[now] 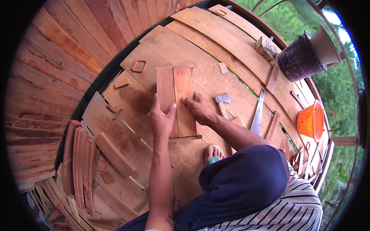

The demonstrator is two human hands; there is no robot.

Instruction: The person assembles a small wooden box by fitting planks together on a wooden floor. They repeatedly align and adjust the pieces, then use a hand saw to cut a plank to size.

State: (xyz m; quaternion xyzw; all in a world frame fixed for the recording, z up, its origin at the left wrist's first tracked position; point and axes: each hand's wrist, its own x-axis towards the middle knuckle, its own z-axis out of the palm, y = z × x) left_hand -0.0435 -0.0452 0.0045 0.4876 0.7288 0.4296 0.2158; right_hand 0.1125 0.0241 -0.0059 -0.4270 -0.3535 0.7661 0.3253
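Note:
Two short reddish-brown boards lie side by side in front of me, long edges together, with a narrow dark seam between them. My left hand (161,118) grips the outer edge of the left board (165,84), its thumb on top near the seam. Closed on the right board (183,82) is my right hand (200,108), thumb pressed on its face and fingers around the outer side. A thin strip of wood (185,138) shows under the boards' near end. Just right of my right hand lies a hatchet (222,99), its handle partly behind my forearm.
A saw blade (258,113) lies farther right, near an orange bucket (308,121). A dark bucket (298,59) and a wooden block (266,49) stand far right. Stacked boards (79,165) are at lower left. A small square frame (138,66) rests on the gapped, sawdust-strewn plank floor.

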